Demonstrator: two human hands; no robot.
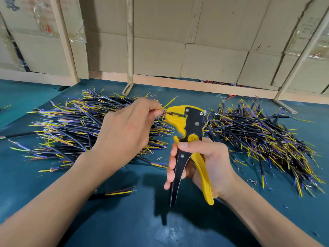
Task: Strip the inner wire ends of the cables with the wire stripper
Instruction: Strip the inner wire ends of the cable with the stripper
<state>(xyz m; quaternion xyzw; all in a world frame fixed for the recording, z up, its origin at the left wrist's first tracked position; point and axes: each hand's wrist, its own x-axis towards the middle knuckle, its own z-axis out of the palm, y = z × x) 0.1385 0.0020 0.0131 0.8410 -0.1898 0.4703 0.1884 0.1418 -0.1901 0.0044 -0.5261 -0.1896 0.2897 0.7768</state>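
Left hand: hides the held cable's sheath. Wire stripper mouth: wire tip indistinct. Cardboard print: blurred.

Cardboard box at eleven o'clock: red printed characters and a red stamp-like mark, too blurred to read.
Cardboard box at two o'clock: a column of small dark print on the side, too small to read.
Wire stripper at centre: raised marking on the round yellow disc at the pivot, not legible.
Readable text: none; no word, brand or number can be made out anywhere.
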